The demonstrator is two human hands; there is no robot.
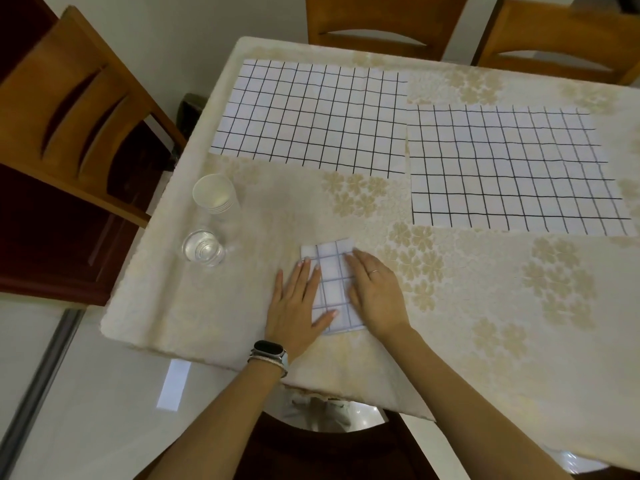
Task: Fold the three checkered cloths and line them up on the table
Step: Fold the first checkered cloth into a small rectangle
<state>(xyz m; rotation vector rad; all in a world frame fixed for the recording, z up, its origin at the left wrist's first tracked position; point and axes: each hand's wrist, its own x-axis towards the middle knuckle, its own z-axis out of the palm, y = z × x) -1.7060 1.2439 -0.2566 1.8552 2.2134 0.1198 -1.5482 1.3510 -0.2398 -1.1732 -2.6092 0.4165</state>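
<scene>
Folded cloth point(334, 285) is lying near the near edge of the surface point(485, 306), toward its near-left corner. Both hands are pressing flat on it, fingers straight, gripping nothing. Left hand point(298, 303) is covering the left edge, thumb reaching across the near end; right hand point(375, 292) is covering the right edge. Far edge and a bit of the near edge are showing.

Left cloth point(311, 119) and right cloth point(512, 168) are lying unfolded on the far half, side by side, inner edges touching or nearly so; can't tell which. Right cloth is sitting offset nearer.

Cups point(214, 194) and glass point(204, 249) are standing left of the folded cloth, close to the left edge, apart from the left hand. Bare surface is running wide to the right of the hands, between the near edge and the right cloth.

Hidden or unclear:
- Folded cloth's long edges are lying under the hands, and layer count isn't readable.
- Right cloth's right side is reaching the frame edge, and the surface is getting cut off there.
- Can't tell whether the glass is holding water.
- Chairs point(381, 26) around the surface are only partly showing.
</scene>
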